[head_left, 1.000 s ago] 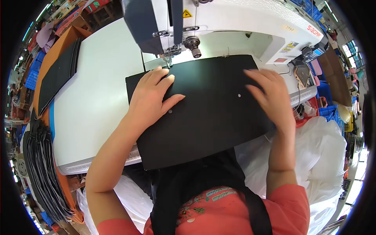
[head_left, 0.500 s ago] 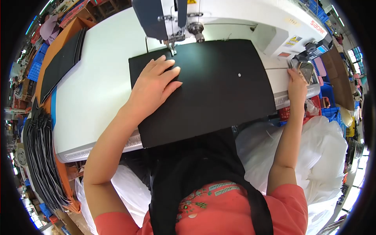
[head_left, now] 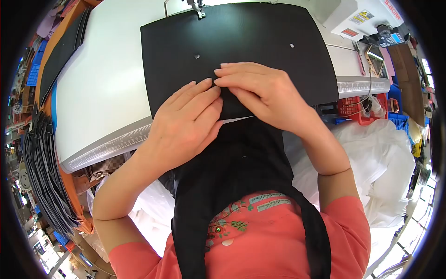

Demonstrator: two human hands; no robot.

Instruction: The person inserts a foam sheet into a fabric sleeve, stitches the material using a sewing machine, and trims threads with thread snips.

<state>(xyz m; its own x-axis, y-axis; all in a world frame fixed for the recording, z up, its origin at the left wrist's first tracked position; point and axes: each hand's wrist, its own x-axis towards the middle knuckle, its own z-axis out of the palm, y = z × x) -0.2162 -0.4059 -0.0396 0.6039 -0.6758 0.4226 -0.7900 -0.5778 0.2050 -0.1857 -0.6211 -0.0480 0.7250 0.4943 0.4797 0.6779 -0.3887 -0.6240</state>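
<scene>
One left hand point(head_left: 186, 117), one right hand point(head_left: 265, 90), fingers bunched, grip unclear; right back from white tabletop point(head_left: 107, 93), so both attend black rectangular panel point(head_left: 241, 42).

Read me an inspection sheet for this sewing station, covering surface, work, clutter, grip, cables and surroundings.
Surface: white table, ruler strip along its front.
Job's things: black panel with two pale spots, far edge at the presser foot, near part overhanging the table.
Clutter: phone and pink-handled tool at the right.
Grip: left hand and right hand, fingertips close together by the panel's near edge; anything pinched is hidden.
Cables: thin cord near the phone.
Surroundings: black strips at the left; red basket and white plastic at the right.
</scene>
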